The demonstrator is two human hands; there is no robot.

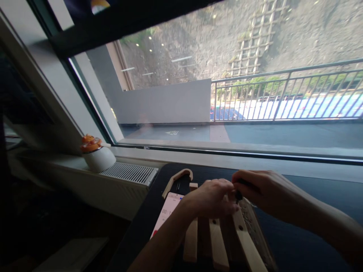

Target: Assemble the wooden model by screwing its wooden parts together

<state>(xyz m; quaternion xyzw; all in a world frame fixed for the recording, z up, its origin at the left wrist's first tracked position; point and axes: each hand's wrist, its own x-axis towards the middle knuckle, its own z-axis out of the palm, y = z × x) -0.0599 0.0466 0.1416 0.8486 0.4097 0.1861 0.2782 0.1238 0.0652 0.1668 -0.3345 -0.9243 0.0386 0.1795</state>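
Left hand (214,196) over 3 wooden strips (219,247), right hand (262,189) at a dark object (238,195), phone (166,212) nearby

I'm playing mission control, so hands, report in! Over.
Left hand at wooden slat's far end. Right hand curled close by, dark knob between them. Phone partly behind left forearm.

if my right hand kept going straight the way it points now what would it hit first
Probably your left hand: the right hand points straight at it, though depth is unclear.
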